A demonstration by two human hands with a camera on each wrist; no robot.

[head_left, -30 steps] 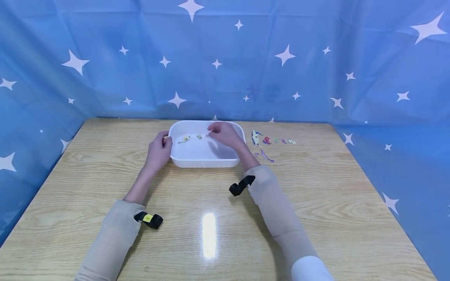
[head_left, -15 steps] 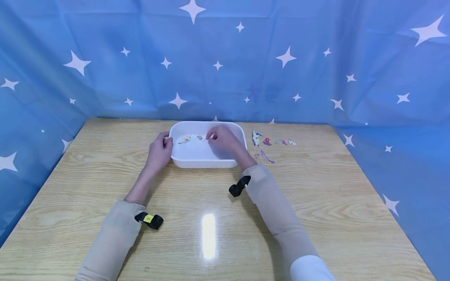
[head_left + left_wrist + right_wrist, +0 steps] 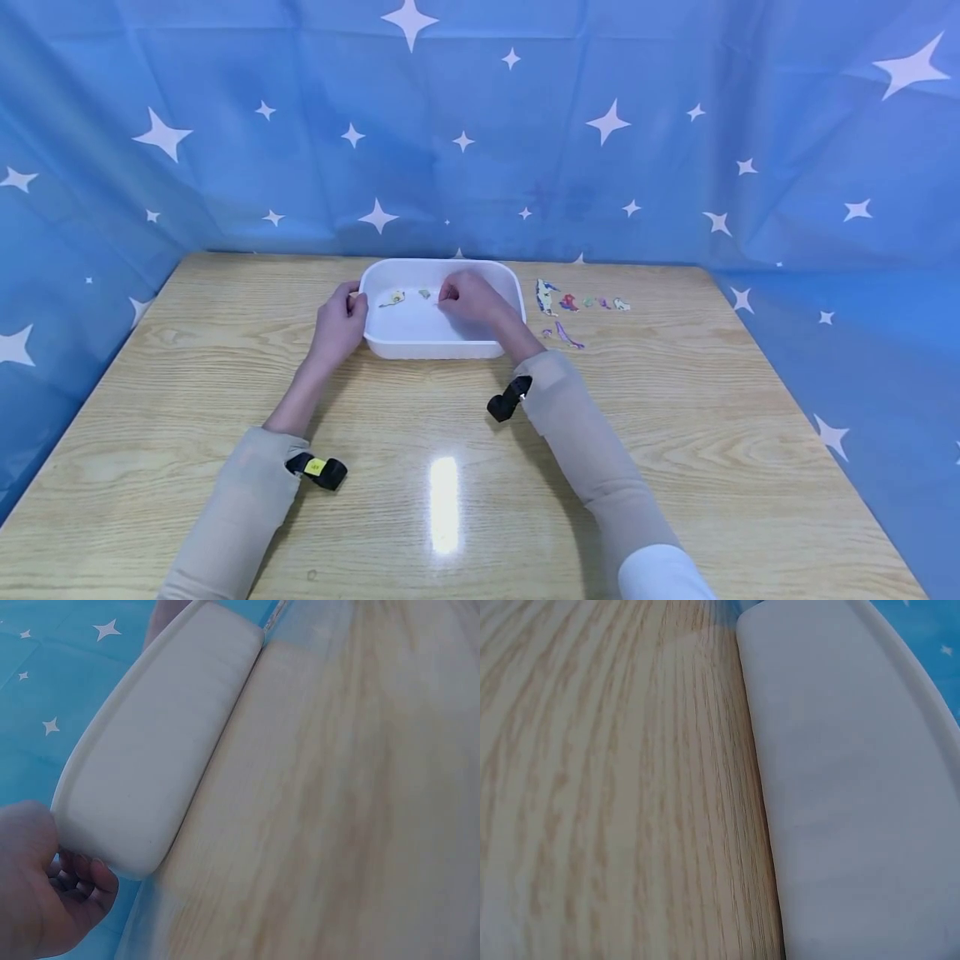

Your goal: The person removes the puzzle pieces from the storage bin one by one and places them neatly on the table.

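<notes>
A white plastic tray (image 3: pixel 420 348) stands near the back of the table. My left hand (image 3: pixel 341 321) grips its left rim, thumb at the top and fingers curled beneath, as the left wrist view shows the hand (image 3: pixel 45 892). Inside the tray my right hand (image 3: pixel 472 298) reaches down with thumb and fingertips together, pinching a small flat pink cutout that is mostly hidden. Left of these fingertips lie a small greenish cutout (image 3: pixel 424 293) and a yellow-and-white one with a tail (image 3: pixel 393 298). In the right wrist view only the tray's outer wall (image 3: pixel 855 787) shows, not the hand.
Right of the tray, several flat colourful cutouts lie on the wooden table (image 3: pixel 712 417): a blue-and-white one (image 3: pixel 546 297), a red one (image 3: pixel 569 302), a white one (image 3: pixel 622 304) and a long purple one (image 3: pixel 568 335). A blue star-printed curtain (image 3: pixel 480 167) hangs behind.
My right hand has shifted slightly down within the tray, and the pink cutout that showed by its fingertips is now mostly covered. My left hand stays on the rim.
</notes>
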